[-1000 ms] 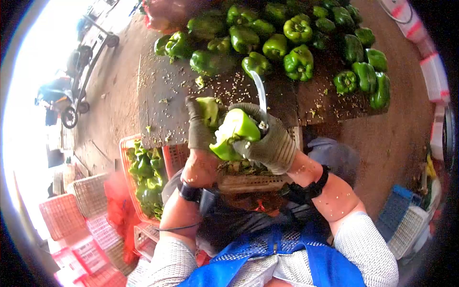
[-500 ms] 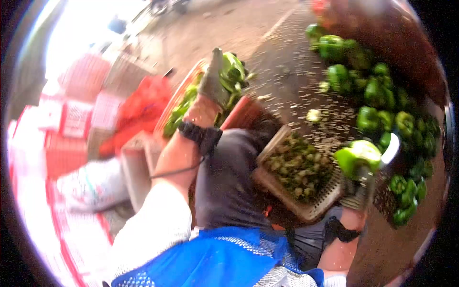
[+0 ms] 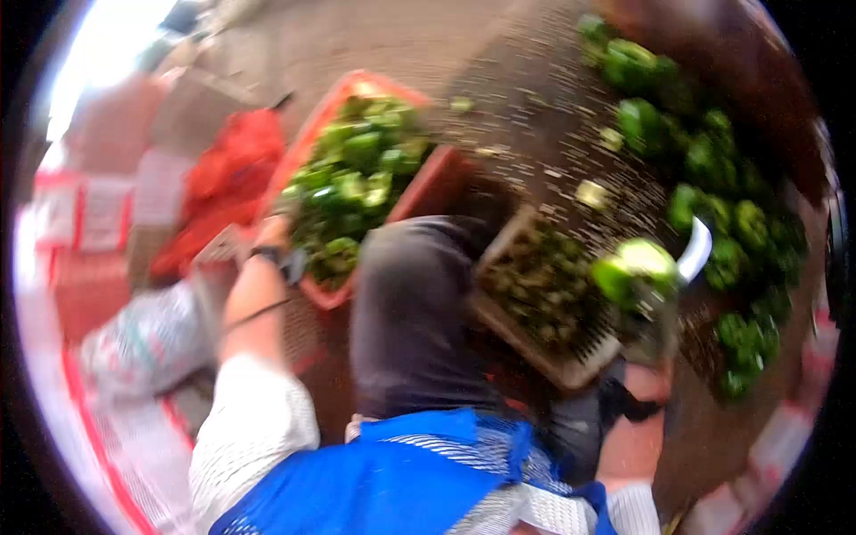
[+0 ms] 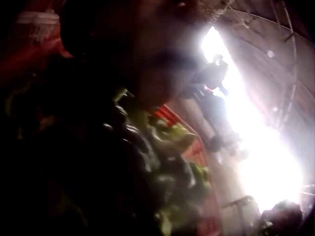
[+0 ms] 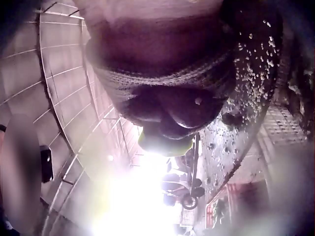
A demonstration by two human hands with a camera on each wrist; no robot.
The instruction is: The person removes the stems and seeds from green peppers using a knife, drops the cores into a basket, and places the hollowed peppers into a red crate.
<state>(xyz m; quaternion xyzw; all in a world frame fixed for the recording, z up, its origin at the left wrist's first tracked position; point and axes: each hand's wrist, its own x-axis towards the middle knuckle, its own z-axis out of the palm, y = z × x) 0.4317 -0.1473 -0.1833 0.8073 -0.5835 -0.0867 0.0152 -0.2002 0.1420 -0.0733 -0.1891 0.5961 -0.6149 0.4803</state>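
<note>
My gloved right hand (image 3: 649, 325) grips a knife, its curved blade (image 3: 695, 250) pointing up, together with a cut green bell pepper (image 3: 635, 269). In the right wrist view the curled glove (image 5: 167, 105) hides most of that pepper (image 5: 165, 145). At the left side of an orange crate (image 3: 312, 134) is my left hand (image 3: 276, 230), blurred and partly hidden. Cut green peppers (image 3: 361, 152) fill this crate. The left wrist view is mostly dark, with pepper pieces (image 4: 172, 172) beside the crate wall (image 4: 199, 152); I cannot tell how the left fingers lie.
Whole green peppers (image 3: 713, 160) lie along the far side of the seed-strewn board (image 3: 535, 98). A crate (image 3: 571, 379) of pepper cores stands before my right knee. Red netting (image 3: 227, 178), a white sack (image 3: 147, 339) and stacked crates (image 3: 98, 276) are at the left.
The view has swung left. My left hand carried a pepper piece from the board to over the orange crate, then moved to its left side. The right hand still holds the knife and cut pepper.
</note>
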